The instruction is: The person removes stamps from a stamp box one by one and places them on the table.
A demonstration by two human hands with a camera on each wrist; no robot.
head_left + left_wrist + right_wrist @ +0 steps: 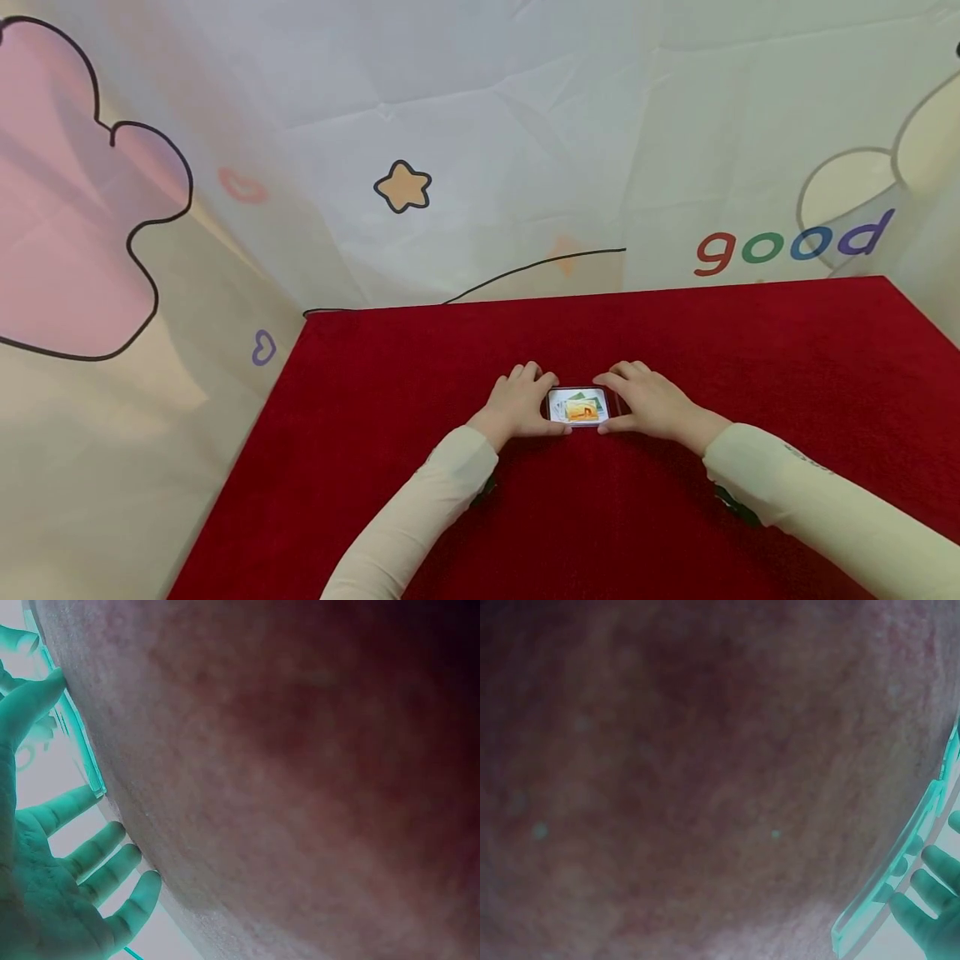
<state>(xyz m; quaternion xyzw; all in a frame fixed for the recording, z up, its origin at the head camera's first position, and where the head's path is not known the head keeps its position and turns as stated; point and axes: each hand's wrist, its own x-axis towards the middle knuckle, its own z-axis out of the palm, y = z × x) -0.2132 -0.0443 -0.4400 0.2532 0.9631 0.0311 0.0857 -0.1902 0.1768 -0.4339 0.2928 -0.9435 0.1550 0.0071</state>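
A small flat rectangular case (577, 407) with glossy edges lies lengthwise across the red cloth, a bright picture of orange, yellow and green on its upper face. At its left end my left hand (520, 404) has thumb on the near edge and index finger at the far edge. My right hand (651, 402) frames the right end the same way, thumb near and fingers far. In the left wrist view, the left thumb and index finger meet the edge of the case (81, 742). Fingers of the right hand (934, 900) show beside the case in the right wrist view.
Red cloth (420, 375) covers the table under both hands. A pale printed sheet (525, 167) with a star, hearts and the word "good" rises behind it and along the left side. Light sleeves (420, 517) cover both forearms.
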